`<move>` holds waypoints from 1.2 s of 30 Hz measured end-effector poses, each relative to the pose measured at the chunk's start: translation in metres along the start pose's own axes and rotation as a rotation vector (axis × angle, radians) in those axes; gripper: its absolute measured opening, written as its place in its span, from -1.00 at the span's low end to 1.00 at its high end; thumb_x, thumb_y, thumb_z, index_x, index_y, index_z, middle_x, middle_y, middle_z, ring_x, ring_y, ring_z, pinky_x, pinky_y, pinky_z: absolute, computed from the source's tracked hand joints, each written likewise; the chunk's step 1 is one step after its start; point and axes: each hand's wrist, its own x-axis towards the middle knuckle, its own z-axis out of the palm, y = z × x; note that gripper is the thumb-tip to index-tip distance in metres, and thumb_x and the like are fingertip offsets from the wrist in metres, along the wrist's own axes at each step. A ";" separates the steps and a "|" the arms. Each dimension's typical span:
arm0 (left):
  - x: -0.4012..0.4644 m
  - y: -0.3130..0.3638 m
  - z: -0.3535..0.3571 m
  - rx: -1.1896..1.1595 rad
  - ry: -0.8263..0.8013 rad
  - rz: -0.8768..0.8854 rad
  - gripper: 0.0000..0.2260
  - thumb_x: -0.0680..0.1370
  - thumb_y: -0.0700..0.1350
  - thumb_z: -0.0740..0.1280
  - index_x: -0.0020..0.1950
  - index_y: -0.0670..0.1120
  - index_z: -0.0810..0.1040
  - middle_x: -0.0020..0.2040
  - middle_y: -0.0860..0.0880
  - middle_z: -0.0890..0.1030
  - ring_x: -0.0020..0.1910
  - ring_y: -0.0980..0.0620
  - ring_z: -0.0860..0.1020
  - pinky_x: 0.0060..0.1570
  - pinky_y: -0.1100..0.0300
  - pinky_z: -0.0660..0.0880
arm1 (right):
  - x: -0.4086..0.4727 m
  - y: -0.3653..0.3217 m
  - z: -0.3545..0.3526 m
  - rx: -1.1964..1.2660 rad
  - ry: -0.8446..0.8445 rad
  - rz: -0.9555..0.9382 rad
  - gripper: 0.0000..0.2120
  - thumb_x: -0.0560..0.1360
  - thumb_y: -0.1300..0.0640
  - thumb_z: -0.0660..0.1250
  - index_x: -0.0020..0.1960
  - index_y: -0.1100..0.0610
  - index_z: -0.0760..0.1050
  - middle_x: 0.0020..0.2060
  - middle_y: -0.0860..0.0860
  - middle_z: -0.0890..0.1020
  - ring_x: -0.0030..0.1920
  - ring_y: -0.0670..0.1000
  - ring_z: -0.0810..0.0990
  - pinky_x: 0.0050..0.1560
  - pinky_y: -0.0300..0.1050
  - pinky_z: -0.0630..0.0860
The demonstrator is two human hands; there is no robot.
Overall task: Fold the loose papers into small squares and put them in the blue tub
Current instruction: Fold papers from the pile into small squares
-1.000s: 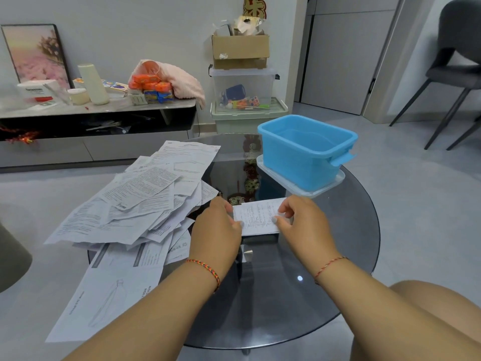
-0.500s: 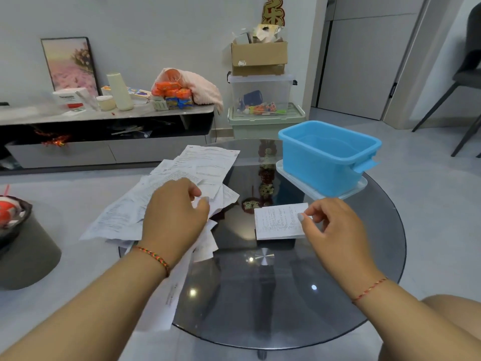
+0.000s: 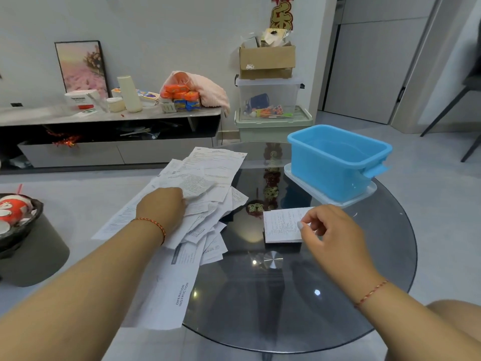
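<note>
Blue plastic tub (image 3: 335, 162) stands on a clear lid (image 3: 364, 194) at the far right of the round glass table (image 3: 286, 295). Just near of it lies a folded paper (image 3: 282, 225), its right edge pinched between thumb and curled fingers of the right hand (image 3: 330, 235). On the left, the left hand (image 3: 162, 207) rests on the heap of loose papers (image 3: 205, 183), fingers curled into the sheets.

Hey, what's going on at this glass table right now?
A person is sorting papers. The right hand pinches the edge of a folded paper lying on the glass table, in front of the blue tub, which looks empty. The left hand rests on the pile of loose papers, fingers curled into the sheets. The folded paper is not yet in the tub.
</note>
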 end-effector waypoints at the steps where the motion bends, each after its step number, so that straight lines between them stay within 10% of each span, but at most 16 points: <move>1: -0.001 0.001 -0.002 -0.005 0.044 0.019 -0.75 0.59 -0.11 0.14 -0.27 -0.07 0.43 -0.30 -0.03 0.50 -0.26 -0.08 0.45 -0.29 0.16 0.36 | 0.000 0.000 0.000 -0.002 0.000 0.000 -0.86 0.43 0.16 0.39 -0.23 0.00 0.47 -0.32 -0.12 0.47 -0.26 -0.11 0.46 -0.30 -0.23 0.40; 6: -0.017 0.023 -0.041 -0.301 0.255 0.139 -0.79 0.58 -0.13 0.23 -0.20 -0.14 0.58 -0.29 -0.09 0.57 -0.18 -0.18 0.52 -0.28 0.13 0.35 | 0.000 -0.001 -0.005 0.014 -0.008 0.009 -0.90 0.44 0.15 0.39 -0.21 0.01 0.49 -0.32 -0.13 0.48 -0.25 -0.12 0.46 -0.30 -0.27 0.38; 9: -0.050 0.053 -0.070 -0.633 0.318 0.237 -0.87 0.56 -0.13 0.31 -0.03 -0.05 0.66 -0.18 0.12 0.64 -0.13 0.15 0.55 -0.15 0.32 0.37 | 0.000 -0.004 -0.009 0.209 -0.032 0.085 -0.89 0.42 0.10 0.42 -0.14 -0.03 0.50 -0.29 -0.10 0.53 -0.25 -0.13 0.48 -0.28 -0.36 0.39; 15: -0.121 0.088 -0.082 -1.103 0.045 0.430 -0.79 0.51 -0.17 0.37 -0.16 0.17 0.63 -0.22 0.26 0.65 -0.17 0.34 0.57 -0.16 0.54 0.38 | -0.004 -0.007 -0.020 0.974 -0.382 0.337 -0.18 0.13 -0.11 0.57 0.32 0.04 0.37 0.12 -0.03 0.60 0.04 -0.14 0.59 -0.08 -0.26 0.49; 18: -0.130 0.090 -0.061 -1.072 -0.018 0.485 -0.88 0.46 -0.11 0.37 -0.12 0.10 0.67 -0.10 0.22 0.65 -0.04 0.29 0.57 -0.03 0.48 0.39 | -0.011 -0.010 -0.031 1.165 -0.411 0.300 -0.36 0.13 -0.10 0.60 0.14 0.10 0.56 0.04 0.03 0.67 -0.05 -0.05 0.62 -0.15 -0.21 0.48; 22: -0.140 0.085 -0.043 -0.834 0.045 0.503 -0.76 0.36 0.14 0.36 -0.01 0.16 0.64 0.05 0.27 0.58 0.13 0.26 0.47 0.12 0.46 0.30 | -0.020 -0.018 -0.046 0.976 -0.216 0.150 -0.80 0.30 0.36 0.45 -0.13 0.15 0.62 -0.26 -0.06 0.71 -0.25 -0.13 0.66 -0.27 -0.38 0.51; 30: -0.192 0.097 -0.012 -0.832 -0.144 0.163 -0.65 0.43 0.14 0.41 -0.23 0.64 0.37 -0.04 0.26 0.50 0.04 0.35 0.45 -0.08 0.51 0.33 | -0.052 -0.005 -0.042 0.390 -0.413 0.015 -0.67 0.36 0.10 0.50 -0.22 -0.38 0.58 -0.20 -0.28 0.60 -0.15 -0.20 0.56 -0.18 -0.41 0.45; 36: -0.201 0.100 0.010 -0.694 -0.011 0.128 -0.74 0.39 0.21 0.38 -0.40 0.14 0.44 -0.22 0.19 0.51 -0.05 0.24 0.41 0.08 0.17 0.36 | -0.061 -0.002 -0.037 0.235 -0.516 0.122 -0.84 0.44 0.03 0.41 -0.12 -0.25 0.55 -0.15 -0.23 0.64 -0.10 -0.26 0.57 -0.09 -0.36 0.51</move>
